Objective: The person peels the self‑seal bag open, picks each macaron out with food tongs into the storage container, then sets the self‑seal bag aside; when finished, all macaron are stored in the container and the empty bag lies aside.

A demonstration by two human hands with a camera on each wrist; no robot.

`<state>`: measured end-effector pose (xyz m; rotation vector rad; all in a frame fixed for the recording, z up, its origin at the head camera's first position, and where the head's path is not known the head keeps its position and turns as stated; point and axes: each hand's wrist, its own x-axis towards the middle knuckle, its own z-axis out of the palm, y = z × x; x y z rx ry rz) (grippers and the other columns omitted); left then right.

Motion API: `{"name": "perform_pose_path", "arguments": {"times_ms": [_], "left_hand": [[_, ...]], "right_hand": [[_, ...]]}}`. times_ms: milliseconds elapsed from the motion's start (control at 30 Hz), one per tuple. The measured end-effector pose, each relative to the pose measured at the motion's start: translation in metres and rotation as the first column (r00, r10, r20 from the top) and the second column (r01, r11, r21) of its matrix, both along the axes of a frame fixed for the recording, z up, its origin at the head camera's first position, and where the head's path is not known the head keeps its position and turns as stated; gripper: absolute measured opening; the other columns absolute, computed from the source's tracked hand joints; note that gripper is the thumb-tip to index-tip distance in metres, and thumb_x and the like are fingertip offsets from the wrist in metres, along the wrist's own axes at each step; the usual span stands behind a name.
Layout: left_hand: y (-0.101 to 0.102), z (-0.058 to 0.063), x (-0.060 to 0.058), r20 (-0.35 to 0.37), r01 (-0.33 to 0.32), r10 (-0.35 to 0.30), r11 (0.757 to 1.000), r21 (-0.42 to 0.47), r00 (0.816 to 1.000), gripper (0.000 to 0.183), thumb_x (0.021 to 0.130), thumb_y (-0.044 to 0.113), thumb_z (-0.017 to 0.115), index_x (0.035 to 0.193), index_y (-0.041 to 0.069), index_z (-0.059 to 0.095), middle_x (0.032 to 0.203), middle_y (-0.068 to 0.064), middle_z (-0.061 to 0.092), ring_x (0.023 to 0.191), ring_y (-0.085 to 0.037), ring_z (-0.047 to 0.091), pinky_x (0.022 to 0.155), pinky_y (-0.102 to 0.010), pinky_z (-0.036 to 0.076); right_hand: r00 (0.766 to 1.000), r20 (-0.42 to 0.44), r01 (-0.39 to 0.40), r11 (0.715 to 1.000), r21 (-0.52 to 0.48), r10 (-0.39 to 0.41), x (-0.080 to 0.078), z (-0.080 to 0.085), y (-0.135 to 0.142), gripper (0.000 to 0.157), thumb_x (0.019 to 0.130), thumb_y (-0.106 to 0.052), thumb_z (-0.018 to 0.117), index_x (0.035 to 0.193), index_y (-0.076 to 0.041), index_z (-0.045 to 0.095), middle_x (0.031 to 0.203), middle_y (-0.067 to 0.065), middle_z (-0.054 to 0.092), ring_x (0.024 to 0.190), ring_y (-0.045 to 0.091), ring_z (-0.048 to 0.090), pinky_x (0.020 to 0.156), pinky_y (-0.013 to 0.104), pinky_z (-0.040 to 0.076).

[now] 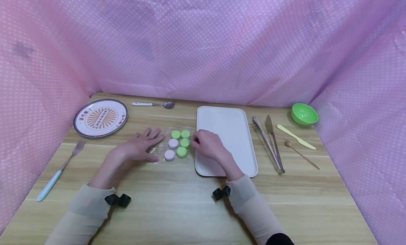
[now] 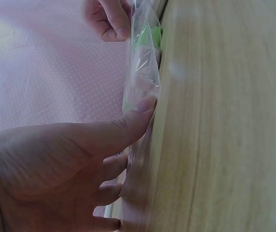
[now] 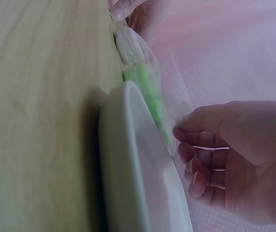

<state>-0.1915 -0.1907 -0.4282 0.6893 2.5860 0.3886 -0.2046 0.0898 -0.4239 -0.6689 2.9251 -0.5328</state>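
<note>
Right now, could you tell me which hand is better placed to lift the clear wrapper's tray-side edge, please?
Probably the right hand; it appears to pinch the clear wrapper beside the white tray. The left hand is spread, touching the opposite end, better suited to steadying it.

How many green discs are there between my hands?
4: a far-left disc, a far-right disc beside it, a third disc just nearer, beside a pale pink disc, and the nearest green disc. All lie in clear plastic; any beneath would be hidden.
</note>
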Motion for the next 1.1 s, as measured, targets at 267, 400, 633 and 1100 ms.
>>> {"name": "perform_pose_path", "arguments": {"times_ms": [267,400,633,1100], "left_hand": [[-0.002,0.0,0.0,-0.006,-0.008,0.008,1.0,0.001,1.0,0.089,0.082,0.054,0.063,0.151,0.021,0.017,0.16,-0.01,0.003,0.144,-0.044,-0.003,0.111,-0.066,0.003],[-0.001,0.001,0.0,-0.001,-0.005,0.005,1.0,-0.008,1.0,0.089,0.082,0.052,0.064,0.151,0.022,0.017,0.16,-0.009,0.002,0.144,-0.043,-0.003,0.111,-0.066,0.004],[0.002,0.002,0.001,0.005,-0.004,0.004,1.0,-0.006,1.0,0.089,0.082,0.053,0.063,0.151,0.021,0.017,0.16,-0.009,0.002,0.144,-0.043,-0.003,0.111,-0.066,0.004],[0.0,0.0,0.0,-0.002,0.001,-0.001,1.0,0.006,1.0,0.089,0.082,0.054,0.063,0.151,0.021,0.017,0.16,-0.01,0.002,0.144,-0.044,-0.003,0.111,-0.067,0.003]], "right_hand": [[1.0,0.005,0.009,1.0,-0.028,-0.009,-0.005,0.0,-0.002,0.016,0.089,-0.032,0.059,0.075,-0.025,0.061,0.072,-0.008,0.057,0.065,0.009,0.052,0.056,0.025,0.04],[1.0,0.005,0.014,0.999,-0.035,-0.014,-0.009,-0.002,-0.007,0.014,0.089,-0.031,0.058,0.079,-0.023,0.064,0.073,-0.008,0.057,0.064,0.009,0.052,0.056,0.025,0.041],[1.0,0.009,0.009,1.0,-0.022,-0.009,-0.014,-0.003,-0.01,0.012,0.088,-0.023,0.056,0.078,-0.022,0.063,0.074,-0.007,0.058,0.065,0.01,0.052,0.056,0.026,0.04],[1.0,-0.008,0.028,1.0,-0.015,-0.028,-0.014,-0.001,-0.002,0.014,0.086,-0.023,0.057,0.073,-0.023,0.059,0.071,-0.006,0.057,0.063,0.01,0.051,0.055,0.026,0.04]]}}
